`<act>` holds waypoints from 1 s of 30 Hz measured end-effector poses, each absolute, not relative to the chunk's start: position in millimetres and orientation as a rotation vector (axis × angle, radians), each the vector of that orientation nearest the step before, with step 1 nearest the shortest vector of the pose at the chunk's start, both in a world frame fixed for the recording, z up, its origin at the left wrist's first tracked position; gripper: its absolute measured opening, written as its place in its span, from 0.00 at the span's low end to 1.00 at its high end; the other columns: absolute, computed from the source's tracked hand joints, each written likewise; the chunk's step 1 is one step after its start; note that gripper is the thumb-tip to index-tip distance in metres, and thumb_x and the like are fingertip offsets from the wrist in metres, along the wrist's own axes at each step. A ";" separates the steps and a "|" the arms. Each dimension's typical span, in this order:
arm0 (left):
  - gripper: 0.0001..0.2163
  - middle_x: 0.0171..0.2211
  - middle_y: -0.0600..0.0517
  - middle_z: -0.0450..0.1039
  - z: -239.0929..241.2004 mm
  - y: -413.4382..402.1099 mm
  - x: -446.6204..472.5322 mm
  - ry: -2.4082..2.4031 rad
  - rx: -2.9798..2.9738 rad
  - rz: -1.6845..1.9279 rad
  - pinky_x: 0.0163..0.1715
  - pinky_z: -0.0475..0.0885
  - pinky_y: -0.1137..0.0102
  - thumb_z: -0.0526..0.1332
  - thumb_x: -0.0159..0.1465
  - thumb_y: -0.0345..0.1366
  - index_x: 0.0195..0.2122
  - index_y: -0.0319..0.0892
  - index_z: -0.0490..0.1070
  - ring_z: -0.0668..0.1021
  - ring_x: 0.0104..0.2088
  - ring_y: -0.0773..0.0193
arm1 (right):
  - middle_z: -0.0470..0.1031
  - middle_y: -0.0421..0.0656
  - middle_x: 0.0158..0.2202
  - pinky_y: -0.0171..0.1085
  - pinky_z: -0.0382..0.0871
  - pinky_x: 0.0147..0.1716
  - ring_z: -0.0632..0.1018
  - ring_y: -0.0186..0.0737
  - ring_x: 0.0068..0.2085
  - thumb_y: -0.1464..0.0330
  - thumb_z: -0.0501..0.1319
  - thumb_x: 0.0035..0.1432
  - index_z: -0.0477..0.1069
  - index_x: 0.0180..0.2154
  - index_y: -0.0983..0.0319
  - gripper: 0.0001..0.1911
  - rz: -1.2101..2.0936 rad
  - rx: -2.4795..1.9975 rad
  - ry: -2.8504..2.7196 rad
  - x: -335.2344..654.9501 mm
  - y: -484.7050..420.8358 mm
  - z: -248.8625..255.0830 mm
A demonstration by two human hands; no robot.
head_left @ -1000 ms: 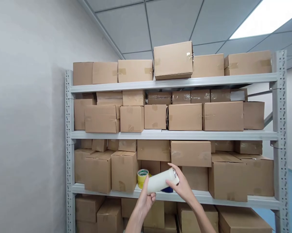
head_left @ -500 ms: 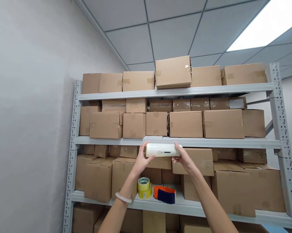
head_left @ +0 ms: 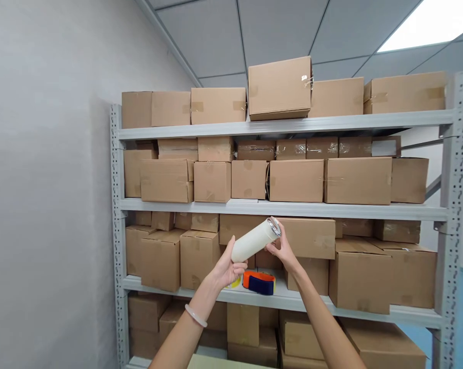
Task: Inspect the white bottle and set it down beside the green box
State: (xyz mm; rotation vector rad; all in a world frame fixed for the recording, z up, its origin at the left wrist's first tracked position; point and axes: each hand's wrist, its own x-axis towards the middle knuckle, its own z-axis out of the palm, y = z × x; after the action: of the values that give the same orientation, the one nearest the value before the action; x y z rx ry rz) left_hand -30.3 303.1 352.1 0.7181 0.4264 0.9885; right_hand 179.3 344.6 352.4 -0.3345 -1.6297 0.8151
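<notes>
Before shelving (head_left: 285,210), cylinder (head_left: 254,241) between hands

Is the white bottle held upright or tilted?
Tilted: the white bottle slants, metal cap up right, left hand low, right hand near the cap.

The white bottle (head_left: 255,240) has dropped lower — tilted now, right end up; earlier level.

Wall: plain grey-white wall (head_left: 42,179) on the left.
Ceiling: grey panelled ceiling (head_left: 277,31) with a lit panel (head_left: 435,23) at right.
Furniture: grey metal shelving rack (head_left: 277,207), packed with cardboard boxes (head_left: 296,180).
Floor: blue floor (head_left: 462,328), far right.
</notes>
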 end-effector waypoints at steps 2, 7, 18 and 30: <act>0.31 0.23 0.53 0.65 342.0 297.5 -28.4 0.490 0.792 0.914 0.09 0.49 0.80 0.48 0.64 0.63 0.39 0.35 0.69 0.56 0.13 0.78 | 0.68 0.46 0.57 0.41 0.72 0.45 0.75 0.45 0.48 0.54 0.68 0.51 0.55 0.63 0.51 0.41 0.787 -0.302 -1.587 171.8 336.2 349.9; 0.38 0.28 0.50 0.68 321.8 279.2 -24.5 0.467 0.960 0.727 0.10 0.48 0.77 0.39 0.60 0.69 0.40 0.36 0.70 0.57 0.14 0.77 | 0.74 0.43 0.48 0.37 0.71 0.42 0.75 0.42 0.45 0.56 0.69 0.51 0.66 0.50 0.54 0.27 0.806 -0.285 -1.408 158.0 319.1 354.4; 0.30 0.35 0.56 0.66 301.4 250.9 -35.4 0.718 1.176 1.370 0.24 0.68 0.74 0.69 0.56 0.50 0.51 0.49 0.53 0.69 0.23 0.75 | 0.68 0.34 0.31 0.30 0.63 0.16 0.68 0.29 0.22 0.54 0.74 0.40 0.62 0.45 0.56 0.34 1.023 -0.616 -1.110 140.1 312.3 317.7; 0.26 0.29 0.59 0.63 262.5 226.4 -57.3 0.952 0.938 1.462 0.16 0.59 0.77 0.63 0.58 0.57 0.48 0.46 0.58 0.60 0.18 0.77 | 0.71 0.42 0.42 0.29 0.63 0.14 0.73 0.32 0.26 0.45 0.65 0.47 0.61 0.60 0.52 0.41 1.157 -0.637 -1.354 141.0 284.9 272.2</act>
State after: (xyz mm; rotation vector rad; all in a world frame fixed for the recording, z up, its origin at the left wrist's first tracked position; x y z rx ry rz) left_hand -57.3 226.4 262.5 0.9379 0.9522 1.4616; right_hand 141.0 284.9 272.2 -0.6371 -1.3536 1.1567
